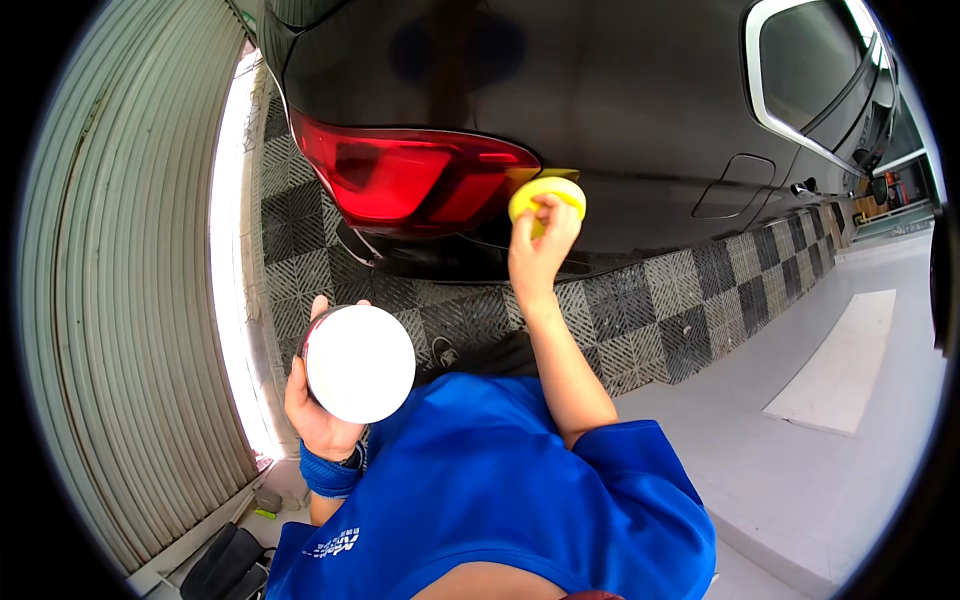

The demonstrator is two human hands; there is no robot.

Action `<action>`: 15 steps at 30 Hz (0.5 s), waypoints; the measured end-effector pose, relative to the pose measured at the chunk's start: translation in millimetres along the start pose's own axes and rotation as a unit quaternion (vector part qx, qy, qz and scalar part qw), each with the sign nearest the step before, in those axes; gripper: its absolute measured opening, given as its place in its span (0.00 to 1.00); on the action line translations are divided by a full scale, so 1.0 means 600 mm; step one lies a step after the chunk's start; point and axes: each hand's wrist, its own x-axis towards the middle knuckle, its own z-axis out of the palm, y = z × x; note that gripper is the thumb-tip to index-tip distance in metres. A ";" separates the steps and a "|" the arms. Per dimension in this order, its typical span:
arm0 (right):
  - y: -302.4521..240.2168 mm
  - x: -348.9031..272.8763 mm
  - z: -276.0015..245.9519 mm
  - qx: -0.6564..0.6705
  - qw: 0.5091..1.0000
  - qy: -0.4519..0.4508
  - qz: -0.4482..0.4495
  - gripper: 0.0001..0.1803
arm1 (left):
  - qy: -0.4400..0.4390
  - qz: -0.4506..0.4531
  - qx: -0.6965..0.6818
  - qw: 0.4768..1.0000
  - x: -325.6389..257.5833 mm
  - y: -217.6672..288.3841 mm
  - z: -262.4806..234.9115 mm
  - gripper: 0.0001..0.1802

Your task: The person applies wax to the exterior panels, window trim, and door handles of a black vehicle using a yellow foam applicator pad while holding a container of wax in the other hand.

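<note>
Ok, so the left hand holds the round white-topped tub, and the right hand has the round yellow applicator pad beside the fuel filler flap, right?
Not quite: the pad's place is wrong. The head view shows the right hand with the round yellow applicator pad beside the red tail light. The left hand does hold the round white-topped tub.

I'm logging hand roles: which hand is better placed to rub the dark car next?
Probably the right hand: it holds the yellow pad beside the red taillight, while the left hand holds a white-topped container.
</note>
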 end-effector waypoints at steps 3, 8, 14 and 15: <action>0.000 -0.001 -0.023 -0.072 0.986 -0.103 -0.106 0.09 | -0.015 -0.010 -0.002 1.000 0.001 -0.003 0.009 0.43; 0.021 0.082 -0.054 -0.047 0.998 0.018 -0.037 0.06 | -0.023 -0.006 0.012 1.000 0.010 -0.013 0.024 0.44; 0.099 0.093 -0.100 -0.076 0.997 -0.034 -0.006 0.04 | -0.019 -0.031 -0.008 0.999 0.029 -0.032 0.045 0.43; 0.105 0.114 -0.102 -0.069 0.998 -0.008 -0.008 0.04 | -0.036 -0.033 0.007 0.999 0.035 -0.035 0.048 0.43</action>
